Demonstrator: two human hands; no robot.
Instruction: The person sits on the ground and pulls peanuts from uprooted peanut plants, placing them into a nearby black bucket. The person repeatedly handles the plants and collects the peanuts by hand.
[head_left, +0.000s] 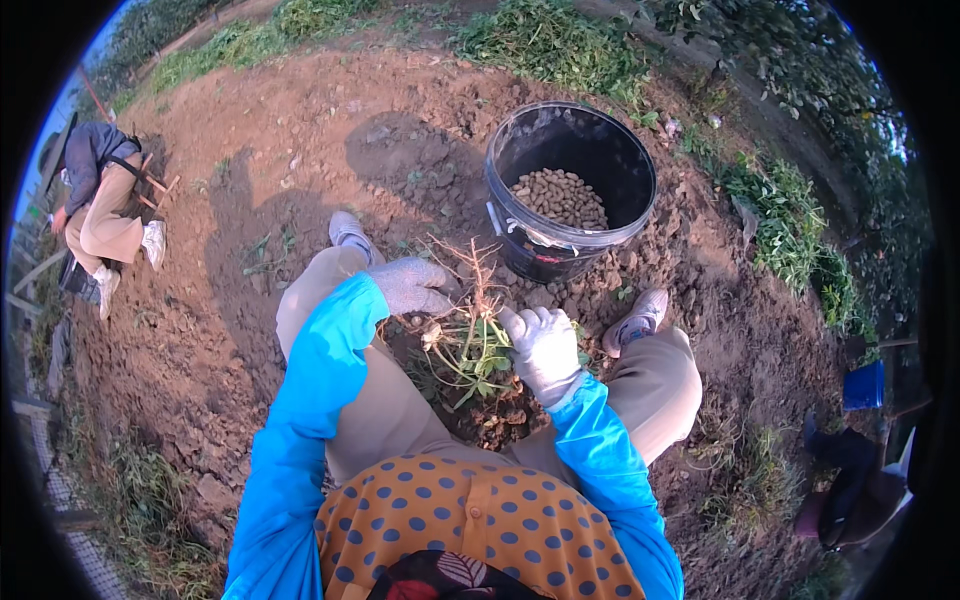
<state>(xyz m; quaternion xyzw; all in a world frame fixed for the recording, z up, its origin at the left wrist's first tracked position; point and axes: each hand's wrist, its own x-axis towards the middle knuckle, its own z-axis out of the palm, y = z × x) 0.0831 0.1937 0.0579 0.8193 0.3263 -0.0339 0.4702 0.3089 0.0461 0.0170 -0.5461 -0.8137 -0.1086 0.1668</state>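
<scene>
Between my knees is a peanut plant (476, 337), its bare brown roots pointing up and its green leaves hanging down. My right hand (546, 346), in a pale knit glove, grips the plant's stems near the root crown. My left hand (415, 286), in a grey knit glove, is at the left side of the roots with its fingers bent; whether it holds a pod or root is hidden. A few pale peanut pods (431, 336) hang just below it. Beyond my hands stands a black plastic bucket (547, 259) with a heap of peanuts (561, 198) inside.
Bare clumpy soil (300, 120) surrounds me. Piles of green plants (551, 45) lie beyond the bucket, and more (780, 225) lie to the right. One person (105, 187) sits at the far left. Another person (855, 480) is at the lower right, near a blue container (864, 386).
</scene>
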